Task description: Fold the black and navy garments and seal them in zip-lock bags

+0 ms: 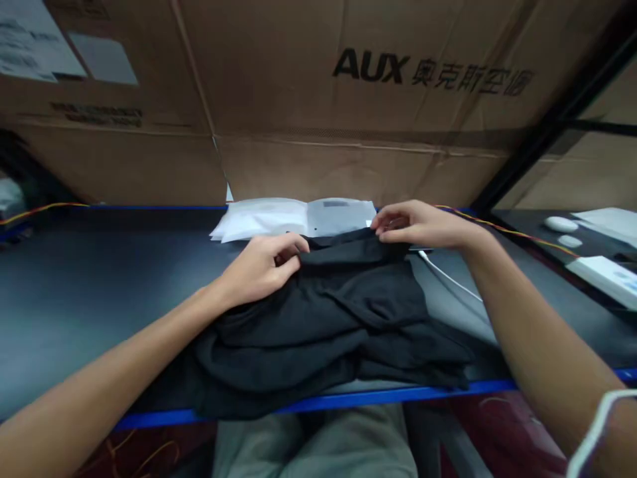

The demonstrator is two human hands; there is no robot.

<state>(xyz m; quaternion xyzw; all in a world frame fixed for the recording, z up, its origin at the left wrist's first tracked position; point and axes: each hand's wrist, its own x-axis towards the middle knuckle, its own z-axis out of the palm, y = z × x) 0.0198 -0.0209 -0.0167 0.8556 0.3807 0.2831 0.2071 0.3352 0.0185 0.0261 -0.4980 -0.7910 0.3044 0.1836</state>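
Observation:
A black garment lies rumpled on the dark table, and part of it hangs over the blue front edge. Its exact kind cannot be made out. My left hand pinches the far left corner of its top band, thumb against curled fingers. At the far right corner of the same band, my right hand grips the cloth between thumb and fingers. The band stretches fairly straight between both hands. Right behind it lie white plastic bags, partly covered by the cloth.
A large cardboard box stands along the back of the table. A white cable runs from beside the garment towards my right forearm. At the right are a white power strip and small white objects. A red-yellow wire crosses behind.

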